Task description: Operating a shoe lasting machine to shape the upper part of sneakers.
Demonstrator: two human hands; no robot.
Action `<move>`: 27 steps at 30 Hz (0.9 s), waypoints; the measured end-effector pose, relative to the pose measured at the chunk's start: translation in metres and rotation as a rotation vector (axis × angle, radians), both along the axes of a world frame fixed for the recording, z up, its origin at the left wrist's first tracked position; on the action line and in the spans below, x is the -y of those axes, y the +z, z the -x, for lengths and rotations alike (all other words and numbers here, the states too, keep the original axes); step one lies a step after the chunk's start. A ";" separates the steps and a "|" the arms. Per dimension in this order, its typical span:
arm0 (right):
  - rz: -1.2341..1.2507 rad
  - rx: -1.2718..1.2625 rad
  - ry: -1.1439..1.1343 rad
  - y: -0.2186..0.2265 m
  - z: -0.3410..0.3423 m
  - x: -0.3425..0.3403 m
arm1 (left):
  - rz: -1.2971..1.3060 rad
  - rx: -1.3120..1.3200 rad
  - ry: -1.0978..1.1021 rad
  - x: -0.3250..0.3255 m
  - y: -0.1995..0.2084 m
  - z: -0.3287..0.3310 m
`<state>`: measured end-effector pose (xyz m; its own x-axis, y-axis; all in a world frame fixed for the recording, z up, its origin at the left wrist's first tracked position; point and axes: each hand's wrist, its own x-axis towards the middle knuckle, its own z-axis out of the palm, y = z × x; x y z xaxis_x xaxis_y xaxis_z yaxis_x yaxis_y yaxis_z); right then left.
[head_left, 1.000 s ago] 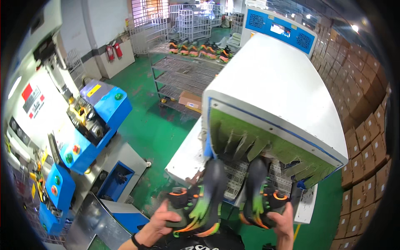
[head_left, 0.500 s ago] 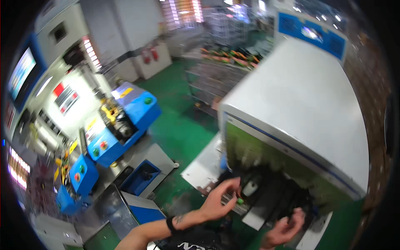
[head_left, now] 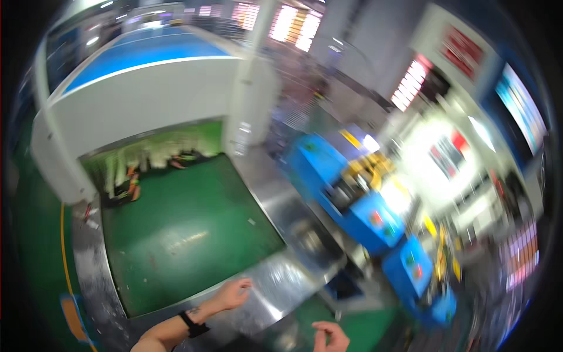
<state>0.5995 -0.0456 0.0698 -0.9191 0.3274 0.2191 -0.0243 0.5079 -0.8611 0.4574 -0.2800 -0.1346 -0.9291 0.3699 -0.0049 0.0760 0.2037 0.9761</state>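
Observation:
My left hand (head_left: 234, 294) hovers over the near metal rim of a green conveyor belt (head_left: 187, 234). Its fingers are loosely bent and blurred, and no object shows in them. A dark band circles that wrist. Low in the picture, my right hand (head_left: 330, 337) is held up with thumb and fingers apart, holding nothing I can see. At the far end of the belt, dark pieces with orange trim (head_left: 134, 186) lie by the green strip curtain (head_left: 152, 152) of a pale tunnel machine (head_left: 146, 97).
A bright metal frame (head_left: 275, 287) borders the belt. To the right stands a machine with blue housings (head_left: 375, 220), coloured buttons and yellow tooling (head_left: 372, 170). Its lit screen (head_left: 522, 105) is at the far right. A pale post (head_left: 246, 88) rises beside the tunnel.
The view has swung left, away from the white covered machine and its dark pieces, to the green belt. The blue machine now appears on the right. Both hands are lower in the picture.

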 end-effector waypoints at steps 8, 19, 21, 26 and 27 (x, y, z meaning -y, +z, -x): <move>-0.047 0.556 0.984 -0.053 0.261 0.166 | 0.748 -0.086 1.147 0.247 -0.102 0.028; -0.970 -0.131 1.442 -0.203 0.490 0.629 | 0.858 -0.022 1.148 0.283 -0.150 0.031; -1.004 -0.116 1.397 -0.218 0.472 0.651 | 0.816 -0.036 1.141 0.284 -0.163 0.029; -0.548 0.106 1.487 -0.225 0.383 0.525 | 0.969 -0.037 1.234 0.296 -0.137 -0.025; -0.675 0.049 1.523 -0.267 0.382 0.462 | 0.965 -0.060 1.199 0.293 -0.136 -0.015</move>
